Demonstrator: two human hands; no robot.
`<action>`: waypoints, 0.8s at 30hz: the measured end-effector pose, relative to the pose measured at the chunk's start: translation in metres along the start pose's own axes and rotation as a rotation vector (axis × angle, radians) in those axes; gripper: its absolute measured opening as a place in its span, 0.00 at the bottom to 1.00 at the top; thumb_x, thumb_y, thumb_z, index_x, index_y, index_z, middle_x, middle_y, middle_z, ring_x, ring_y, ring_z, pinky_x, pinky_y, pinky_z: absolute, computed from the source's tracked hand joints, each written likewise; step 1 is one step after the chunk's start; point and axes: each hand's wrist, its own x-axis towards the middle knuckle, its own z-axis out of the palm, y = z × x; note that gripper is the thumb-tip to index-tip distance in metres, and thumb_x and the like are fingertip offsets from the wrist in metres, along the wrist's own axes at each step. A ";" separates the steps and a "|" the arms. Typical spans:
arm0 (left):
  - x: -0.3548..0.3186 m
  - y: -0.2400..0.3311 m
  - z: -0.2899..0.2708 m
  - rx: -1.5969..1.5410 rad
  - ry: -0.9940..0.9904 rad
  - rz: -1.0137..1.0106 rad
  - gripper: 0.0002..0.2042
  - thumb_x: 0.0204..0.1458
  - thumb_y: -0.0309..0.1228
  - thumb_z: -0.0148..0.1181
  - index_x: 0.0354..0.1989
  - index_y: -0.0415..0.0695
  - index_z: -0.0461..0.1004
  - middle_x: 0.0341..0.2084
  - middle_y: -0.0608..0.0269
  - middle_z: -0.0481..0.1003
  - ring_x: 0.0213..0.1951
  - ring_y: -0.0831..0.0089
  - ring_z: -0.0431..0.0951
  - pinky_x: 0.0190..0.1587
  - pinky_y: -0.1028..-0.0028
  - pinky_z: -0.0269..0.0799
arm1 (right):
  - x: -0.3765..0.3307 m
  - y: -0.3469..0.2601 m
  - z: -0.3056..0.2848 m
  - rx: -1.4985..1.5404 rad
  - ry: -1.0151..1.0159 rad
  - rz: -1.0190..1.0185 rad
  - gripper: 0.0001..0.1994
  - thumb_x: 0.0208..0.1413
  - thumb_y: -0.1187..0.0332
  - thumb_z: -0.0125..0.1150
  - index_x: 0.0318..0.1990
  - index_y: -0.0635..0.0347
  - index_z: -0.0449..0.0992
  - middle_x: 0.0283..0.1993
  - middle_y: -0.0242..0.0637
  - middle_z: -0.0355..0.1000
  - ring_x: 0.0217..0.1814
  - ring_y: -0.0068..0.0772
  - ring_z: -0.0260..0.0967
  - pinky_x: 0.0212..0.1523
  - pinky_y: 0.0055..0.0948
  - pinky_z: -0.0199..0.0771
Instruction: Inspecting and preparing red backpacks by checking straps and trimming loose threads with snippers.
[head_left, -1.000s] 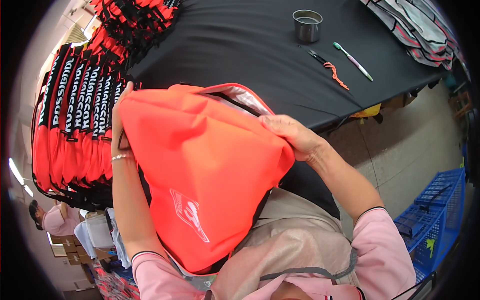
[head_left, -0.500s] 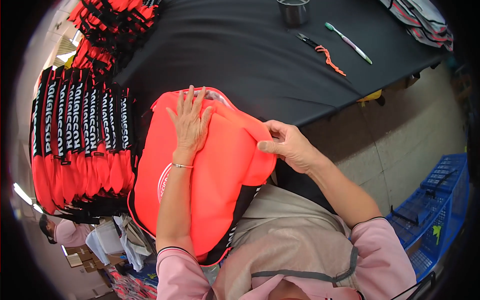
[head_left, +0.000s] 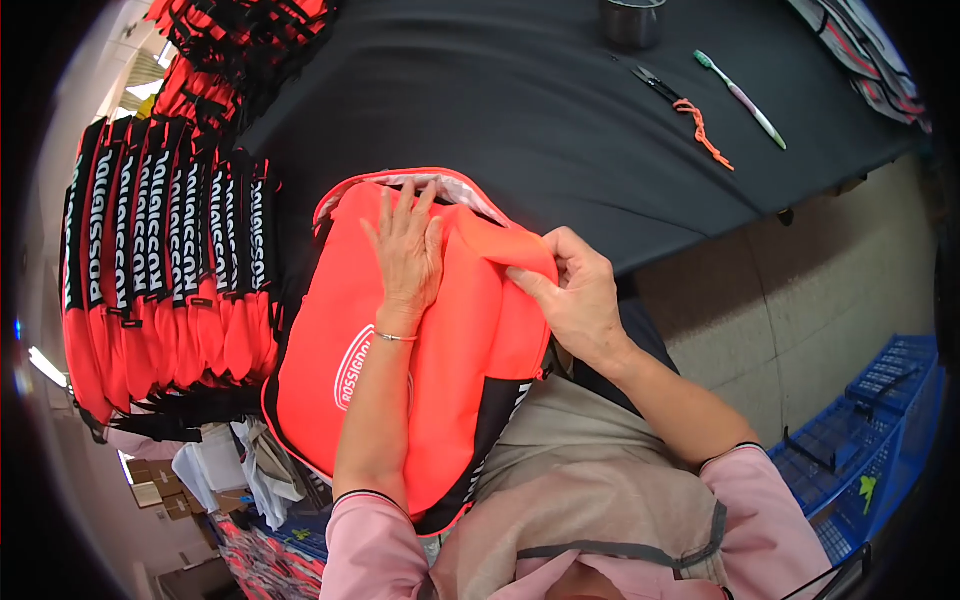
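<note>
A bright coral-red backpack (head_left: 340, 290) with black side panels lies in front of me, partly on the table and against my lap. Its top opening gapes, showing a pale lining (head_left: 455, 188). My left hand (head_left: 408, 250) rests flat on the front panel, fingers spread, fingertips at the edge of the opening. At the bag's right upper corner, my right hand (head_left: 572, 295) pinches a fold of the red fabric between thumb and fingers. The bag's inside is mostly hidden.
Red-and-black bags (head_left: 165, 270) stand in a row at left, with more piled behind. On the black table (head_left: 480, 90) lie thread snips (head_left: 660, 85) with an orange cord, a toothbrush (head_left: 740, 98) and a dark cup (head_left: 632, 25). Grey bags (head_left: 860, 50) lie far right; blue crates (head_left: 870, 430) stand below.
The bag's top opening has widened and shows more lining. My right hand has drawn the corner fabric into a raised fold. The whole view has shifted slightly.
</note>
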 end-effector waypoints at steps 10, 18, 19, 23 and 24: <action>-0.016 -0.025 -0.005 -0.095 -0.035 -0.307 0.32 0.63 0.55 0.40 0.73 0.59 0.46 0.72 0.51 0.44 0.73 0.50 0.37 0.68 0.40 0.22 | -0.028 -0.003 0.010 1.040 -0.411 0.470 0.24 0.60 0.71 0.59 0.62 0.70 0.62 0.62 0.46 0.67 0.62 0.36 0.67 0.64 0.37 0.67; -0.016 -0.027 0.004 -0.050 0.011 -0.292 0.33 0.62 0.56 0.42 0.73 0.58 0.47 0.71 0.47 0.47 0.73 0.53 0.39 0.68 0.41 0.20 | -0.014 -0.015 -0.016 0.811 -0.337 0.563 0.23 0.61 0.65 0.61 0.58 0.72 0.66 0.58 0.45 0.70 0.60 0.33 0.69 0.61 0.35 0.70; -0.016 -0.028 0.002 -0.047 0.015 -0.297 0.33 0.62 0.56 0.42 0.73 0.58 0.48 0.71 0.47 0.47 0.73 0.53 0.40 0.68 0.41 0.21 | -0.012 -0.017 -0.018 0.811 -0.332 0.561 0.23 0.61 0.65 0.61 0.58 0.72 0.66 0.58 0.45 0.70 0.60 0.33 0.69 0.61 0.35 0.70; -0.016 -0.025 0.001 -0.012 0.026 -0.304 0.32 0.61 0.56 0.43 0.72 0.57 0.52 0.71 0.47 0.49 0.73 0.53 0.42 0.68 0.41 0.23 | -0.005 -0.019 -0.014 0.725 -0.304 0.540 0.18 0.61 0.67 0.60 0.53 0.72 0.72 0.53 0.43 0.74 0.54 0.31 0.73 0.58 0.34 0.73; -0.016 -0.025 0.002 -0.005 0.028 -0.302 0.32 0.61 0.56 0.43 0.72 0.57 0.52 0.71 0.47 0.49 0.73 0.53 0.42 0.68 0.41 0.23 | -0.003 -0.019 -0.009 0.753 -0.272 0.526 0.16 0.61 0.67 0.60 0.51 0.71 0.73 0.52 0.43 0.75 0.53 0.31 0.74 0.57 0.33 0.73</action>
